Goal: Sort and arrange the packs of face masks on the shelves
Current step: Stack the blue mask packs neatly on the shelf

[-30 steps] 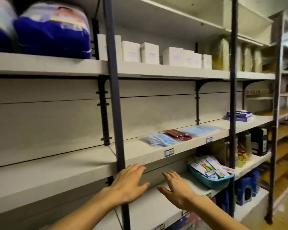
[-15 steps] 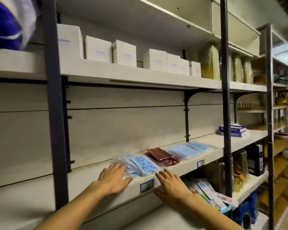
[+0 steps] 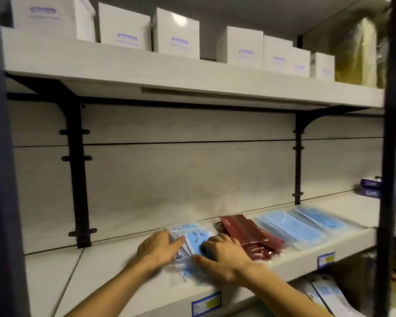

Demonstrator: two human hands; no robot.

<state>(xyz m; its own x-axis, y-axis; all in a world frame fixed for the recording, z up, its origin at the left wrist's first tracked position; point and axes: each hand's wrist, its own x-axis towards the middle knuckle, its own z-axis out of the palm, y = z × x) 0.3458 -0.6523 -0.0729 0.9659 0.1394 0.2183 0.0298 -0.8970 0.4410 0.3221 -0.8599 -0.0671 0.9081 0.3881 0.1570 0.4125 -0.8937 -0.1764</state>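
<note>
Having moved up from the shelf edge, left hand (image 3: 158,245) and right hand (image 3: 224,257) now press flat-fingered, apparently ungripping, on the blue mask pack (image 3: 192,239), starting the sort.

Glossy clear plastic on the mask packs (image 3: 193,242) — matt pale wood-grain shelf (image 3: 114,268), dark matt metal uprights (image 3: 390,156).

Motion blur softens the left hand (image 3: 159,247) and right hand (image 3: 224,259), so how their fingers lie cannot be told. They cover part of the clear plastic pack of blue patterned face masks (image 3: 193,236). The purple labels on the row of white cardboard boxes (image 3: 175,33) are too blurred to read. The dark blue flat boxes (image 3: 373,188) run behind the black metal upright (image 3: 389,156).
</note>
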